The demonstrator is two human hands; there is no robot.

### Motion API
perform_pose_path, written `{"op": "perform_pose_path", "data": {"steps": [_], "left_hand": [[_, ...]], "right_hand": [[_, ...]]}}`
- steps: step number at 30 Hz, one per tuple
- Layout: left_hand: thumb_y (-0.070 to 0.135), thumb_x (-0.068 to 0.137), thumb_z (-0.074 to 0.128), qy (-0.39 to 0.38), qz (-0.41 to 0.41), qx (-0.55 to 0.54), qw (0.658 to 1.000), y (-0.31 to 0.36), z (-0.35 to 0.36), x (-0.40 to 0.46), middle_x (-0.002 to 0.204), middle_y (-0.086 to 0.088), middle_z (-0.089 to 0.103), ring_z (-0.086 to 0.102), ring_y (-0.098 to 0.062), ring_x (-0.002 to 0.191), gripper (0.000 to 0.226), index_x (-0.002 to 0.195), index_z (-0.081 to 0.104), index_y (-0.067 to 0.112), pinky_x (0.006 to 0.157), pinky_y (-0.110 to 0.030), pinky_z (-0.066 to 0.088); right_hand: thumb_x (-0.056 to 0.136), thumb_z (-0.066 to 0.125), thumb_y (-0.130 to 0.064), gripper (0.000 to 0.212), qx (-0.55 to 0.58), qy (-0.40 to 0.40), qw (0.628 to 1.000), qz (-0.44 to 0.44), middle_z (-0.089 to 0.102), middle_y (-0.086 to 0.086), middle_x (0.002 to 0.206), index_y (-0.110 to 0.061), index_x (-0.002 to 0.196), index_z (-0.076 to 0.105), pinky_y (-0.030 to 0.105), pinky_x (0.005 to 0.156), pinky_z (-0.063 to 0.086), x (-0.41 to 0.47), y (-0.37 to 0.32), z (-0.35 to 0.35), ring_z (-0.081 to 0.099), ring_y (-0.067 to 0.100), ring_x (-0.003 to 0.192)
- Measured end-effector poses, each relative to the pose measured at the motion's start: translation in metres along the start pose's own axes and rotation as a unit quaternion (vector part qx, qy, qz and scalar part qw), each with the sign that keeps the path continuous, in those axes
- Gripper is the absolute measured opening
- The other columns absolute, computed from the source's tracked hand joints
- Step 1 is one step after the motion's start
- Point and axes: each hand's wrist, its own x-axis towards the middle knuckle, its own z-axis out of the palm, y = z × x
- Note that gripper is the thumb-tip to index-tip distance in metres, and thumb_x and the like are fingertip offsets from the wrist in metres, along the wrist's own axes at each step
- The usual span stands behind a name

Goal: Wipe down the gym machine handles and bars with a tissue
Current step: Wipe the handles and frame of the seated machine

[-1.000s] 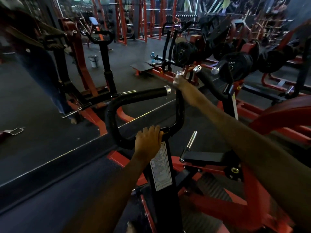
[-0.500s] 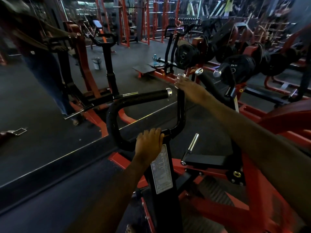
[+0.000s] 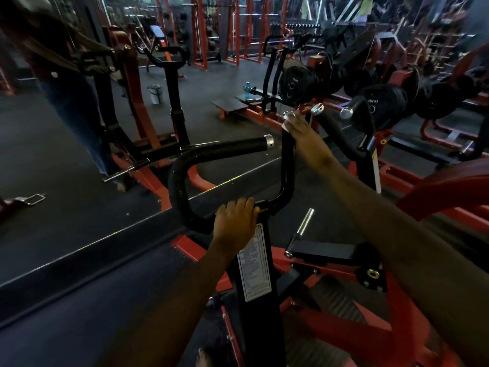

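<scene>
The right hand (image 3: pixel 304 136) is covering the top of the upright handle (image 3: pixel 288 160) and hiding any tissue under its fingers, while the label (image 3: pixel 254 263) print is showing too small to read.

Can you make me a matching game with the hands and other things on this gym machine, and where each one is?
Things:
1. left hand
2. right hand
3. white printed label
4. black round weight plate

Places:
A. on the black upright post
B. at the top of the upright black handle
C. far right, behind the machine
D. on the low bend of the black handlebar

Pairs: 1-D, 2-B, 3-A, 4-C
</scene>
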Motion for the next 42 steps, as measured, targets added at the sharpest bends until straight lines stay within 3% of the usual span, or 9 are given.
{"op": "perform_pose_path", "data": {"steps": [5,11,18,23,26,29,31,33,42], "left_hand": [[0.036,0.098,0.027,-0.001,0.004,-0.005,1.000,0.000,0.003,0.000,0.086,-0.001,0.069,0.063,-0.020,0.066,0.047,0.102,0.068,0.013,0.057,-0.032,0.047],[0.035,0.098,0.028,0.003,0.004,0.002,1.000,0.001,0.002,-0.001,0.089,-0.002,0.070,0.064,-0.020,0.069,0.046,0.104,0.068,0.013,0.059,-0.034,0.050],[0.036,0.097,0.028,-0.001,0.004,0.010,1.000,0.002,0.000,0.000,0.088,0.000,0.069,0.064,-0.019,0.068,0.046,0.104,0.068,0.014,0.058,-0.031,0.047],[0.035,0.097,0.031,0.008,0.004,0.000,1.000,0.002,-0.001,0.000,0.086,-0.001,0.068,0.063,-0.019,0.067,0.043,0.103,0.068,0.013,0.057,-0.031,0.046],[0.035,0.098,0.029,0.002,0.006,0.002,1.000,0.001,-0.001,0.000,0.087,-0.001,0.068,0.063,-0.018,0.067,0.044,0.104,0.068,0.014,0.057,-0.030,0.045],[0.035,0.097,0.030,0.002,0.006,0.006,1.000,0.001,-0.001,-0.001,0.087,-0.001,0.069,0.063,-0.018,0.067,0.045,0.104,0.068,0.013,0.057,-0.031,0.047],[0.035,0.097,0.030,0.005,0.003,0.013,1.000,0.001,-0.001,-0.001,0.086,-0.001,0.069,0.063,-0.018,0.066,0.045,0.104,0.069,0.013,0.057,-0.031,0.047],[0.036,0.097,0.029,0.008,0.002,0.018,1.000,0.001,-0.002,-0.001,0.085,0.000,0.068,0.062,-0.018,0.065,0.045,0.105,0.069,0.014,0.056,-0.031,0.046],[0.035,0.096,0.032,0.025,0.001,0.000,1.000,0.003,0.002,-0.001,0.086,-0.002,0.068,0.062,-0.021,0.067,0.044,0.105,0.069,0.012,0.058,-0.032,0.047]], "right_hand": [[0.102,0.031,-0.018,0.039,0.236,0.103,0.949,0.182,0.059,0.012,0.111,-0.016,0.140,0.041,0.019,0.079,0.049,-0.015,-0.020,0.027,0.058,0.018,0.095],[0.096,0.035,-0.007,0.028,0.490,0.080,0.768,0.405,0.054,0.000,0.048,-0.007,0.073,0.051,0.016,0.031,0.031,0.002,-0.016,0.015,0.046,0.018,0.050],[0.095,0.029,0.001,0.033,0.571,0.022,0.757,0.317,0.063,0.005,0.063,-0.005,0.080,0.058,0.022,0.050,0.050,0.014,-0.023,-0.019,0.062,0.014,0.056],[0.095,0.031,-0.005,0.036,0.636,-0.135,0.676,0.347,0.068,0.011,0.079,-0.003,0.090,0.066,0.025,0.066,0.051,-0.070,-0.011,0.034,0.065,0.020,0.074],[0.088,0.033,0.003,0.033,0.549,-0.187,0.727,0.367,0.063,0.012,0.076,-0.001,0.086,0.066,0.027,0.068,0.038,-0.083,-0.004,0.042,0.062,0.015,0.066],[0.096,0.042,-0.007,0.031,0.335,0.000,0.862,0.380,0.057,0.005,0.058,-0.004,0.070,0.058,0.027,0.054,0.040,-0.038,-0.019,0.008,0.053,0.005,0.046],[0.097,0.044,-0.010,0.021,0.264,0.141,0.913,0.277,0.063,0.001,0.091,-0.004,0.104,0.063,0.022,0.070,0.048,-0.007,-0.026,-0.013,0.059,0.000,0.074],[0.095,0.039,0.002,0.041,0.161,0.095,0.970,0.154,0.052,0.011,0.131,-0.003,0.135,0.047,0.030,0.104,0.038,0.010,-0.026,-0.017,0.050,0.019,0.120],[0.082,0.038,0.023,0.056,0.137,0.042,0.987,-0.075,0.028,0.026,0.149,0.008,0.136,0.040,0.044,0.117,0.019,-0.147,-0.023,0.078,0.019,0.040,0.141]]}}
